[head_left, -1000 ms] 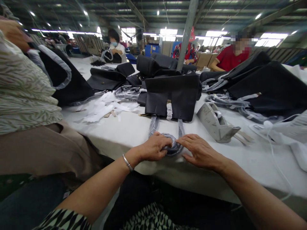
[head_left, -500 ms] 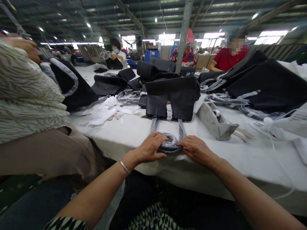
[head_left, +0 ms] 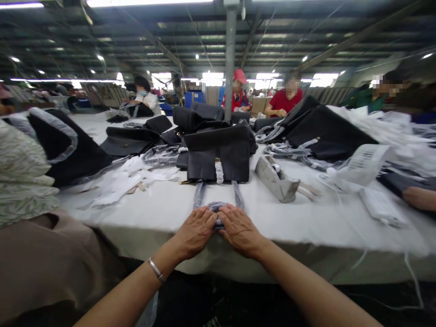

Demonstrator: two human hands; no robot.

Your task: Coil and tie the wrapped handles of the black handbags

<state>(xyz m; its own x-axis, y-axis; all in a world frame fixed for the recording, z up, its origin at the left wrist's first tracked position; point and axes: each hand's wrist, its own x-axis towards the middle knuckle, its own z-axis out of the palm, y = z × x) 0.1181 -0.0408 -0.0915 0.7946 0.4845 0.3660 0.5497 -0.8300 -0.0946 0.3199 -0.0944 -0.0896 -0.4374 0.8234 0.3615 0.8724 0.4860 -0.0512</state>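
A black handbag (head_left: 204,156) stands on the white-covered table in front of me, with a white wrapped piece hanging below its clasp. Its plastic-wrapped strap (head_left: 237,193) runs toward me and ends in a coil at the table's front edge. My left hand (head_left: 197,227) grips the coil from the left, fingers bent over it. From the right, my right hand (head_left: 241,229) closes over the same coil, its fingertips nearly meeting the left ones. Both hands hide most of the coil.
Right of the bag sits a grey tape dispenser (head_left: 277,178), then a small white fan (head_left: 368,163) with a cord. White paper scraps (head_left: 119,181) lie to the left. More black bags (head_left: 327,129) are piled around. A co-worker's patterned sleeve (head_left: 23,168) is close on my left.
My right hand has moved from the coil's right side onto its top, close against my left hand. The coil is now mostly covered. The view has turned right.
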